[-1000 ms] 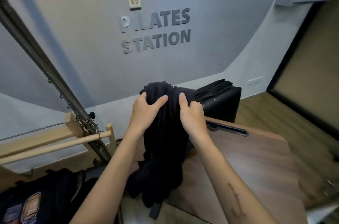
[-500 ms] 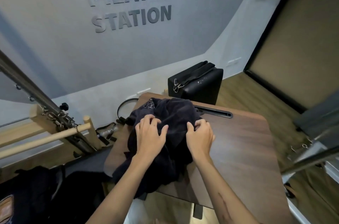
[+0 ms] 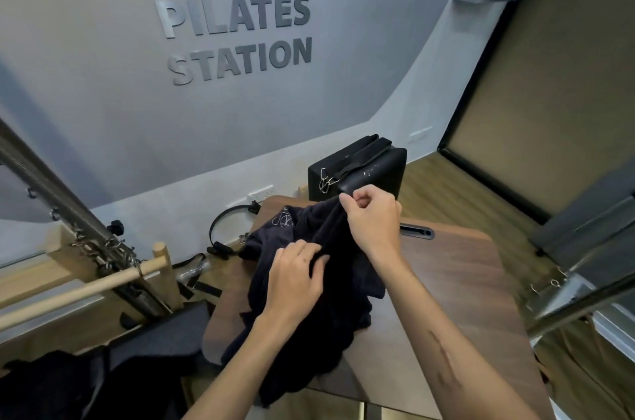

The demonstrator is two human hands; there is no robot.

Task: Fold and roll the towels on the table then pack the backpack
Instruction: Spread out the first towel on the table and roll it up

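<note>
Both hands grip one dark towel (image 3: 309, 299) bunched on the table (image 3: 457, 285): right hand (image 3: 372, 218) pinches an edge, cloth trailing below-left; left hand (image 3: 295, 282) clutches folds beneath its fingers

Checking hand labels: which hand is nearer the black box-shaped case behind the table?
Right. The right hand pinches the dark towel just in front of the black box-shaped case; the left hand grips the towel lower down, nearer the person.
</note>
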